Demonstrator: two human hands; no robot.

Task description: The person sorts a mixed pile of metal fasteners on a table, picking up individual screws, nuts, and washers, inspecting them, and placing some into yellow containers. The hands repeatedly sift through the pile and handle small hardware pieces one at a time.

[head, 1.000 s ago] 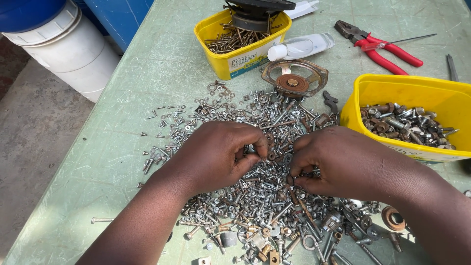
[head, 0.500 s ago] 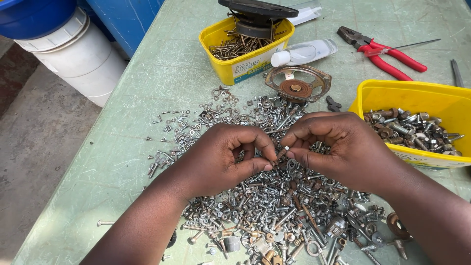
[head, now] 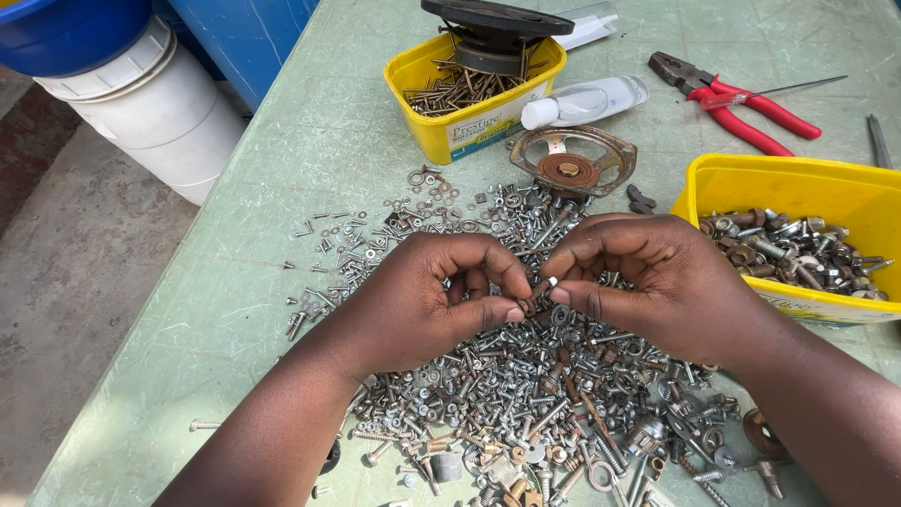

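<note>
A wide heap of screws, nuts and bolts (head: 526, 394) covers the green table (head: 244, 282). Both hands hover just above it, fingertips meeting over its middle. My left hand (head: 427, 300) and my right hand (head: 648, 282) together pinch a small rusty bolt (head: 540, 289) between thumbs and forefingers. Whether a nut sits on the bolt is too small to tell.
A yellow tub of bolts and nuts (head: 798, 235) stands at the right. A second yellow tub of brown screws (head: 474, 94) sits behind, a dark round part on top. A rusty round metal piece (head: 572, 164), white bottle (head: 587, 101), red pliers (head: 741, 103), white bucket (head: 150, 113).
Both hands rose out of the heap and came together, lifting the small bolt between the fingertips. The view has shifted slightly.
</note>
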